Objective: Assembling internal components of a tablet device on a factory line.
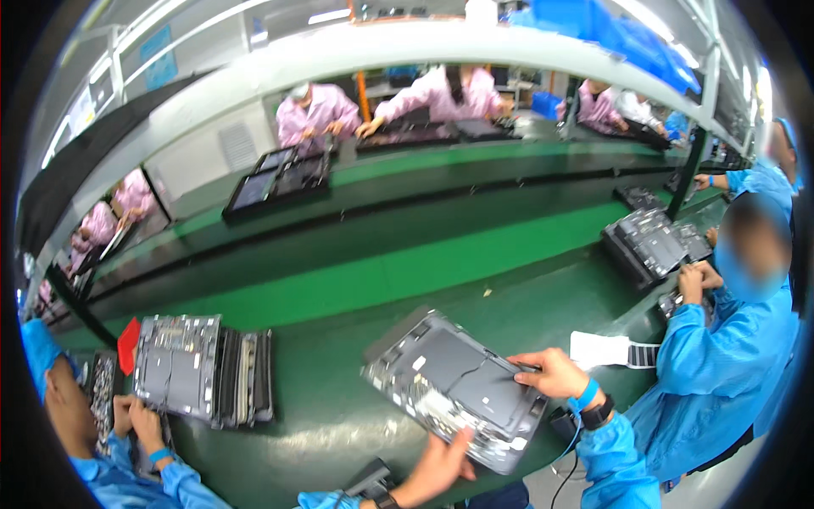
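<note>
In front of me an opened tablet-like device (pixel 479 373) lies at a slant on the green bench, its dark battery pack, thin black cable and silver boards exposed. My left hand (pixel 441 467) grips its near edge, thumb on top and fingers lower at the side. Over its right part is my right hand (pixel 549 373), closed around a thin dark tool (pixel 526 366) whose tip is close to the battery surface. The tool's exact kind is too small to make out. Both my wrists wear dark bands, and a blue strap circles the right one.
A leaning stack of similar opened devices (pixel 203 369) stands left, beside a co-worker's hands (pixel 140 422). Another stack (pixel 649 246) is at the right, near a co-worker in blue (pixel 721 356). A white sheet (pixel 598 349) lies right of my device. A raised green shelf (pixel 381 199) runs behind.
</note>
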Tool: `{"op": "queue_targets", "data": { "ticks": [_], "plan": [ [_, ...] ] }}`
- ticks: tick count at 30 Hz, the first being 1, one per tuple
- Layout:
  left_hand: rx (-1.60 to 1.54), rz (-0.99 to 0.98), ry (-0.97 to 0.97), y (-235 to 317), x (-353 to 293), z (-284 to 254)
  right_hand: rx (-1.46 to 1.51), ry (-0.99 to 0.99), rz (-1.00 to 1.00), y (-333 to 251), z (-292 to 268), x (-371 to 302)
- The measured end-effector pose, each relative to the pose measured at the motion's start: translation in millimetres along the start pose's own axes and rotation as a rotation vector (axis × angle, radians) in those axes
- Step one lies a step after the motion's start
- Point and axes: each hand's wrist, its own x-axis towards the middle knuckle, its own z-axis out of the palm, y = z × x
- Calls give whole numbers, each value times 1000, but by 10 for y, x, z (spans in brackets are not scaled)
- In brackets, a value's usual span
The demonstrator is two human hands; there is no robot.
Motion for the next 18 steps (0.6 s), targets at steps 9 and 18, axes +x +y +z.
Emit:
{"op": "queue_targets", "data": {
  "ticks": [9,18],
  "plan": [
    [-689,-32,169,-245,-636,894,53,140,-383,-659,64,89],
    [584,801,-159,-24,-1253,-126,249,-141,-149,-831,287,-907]
  ]
}}
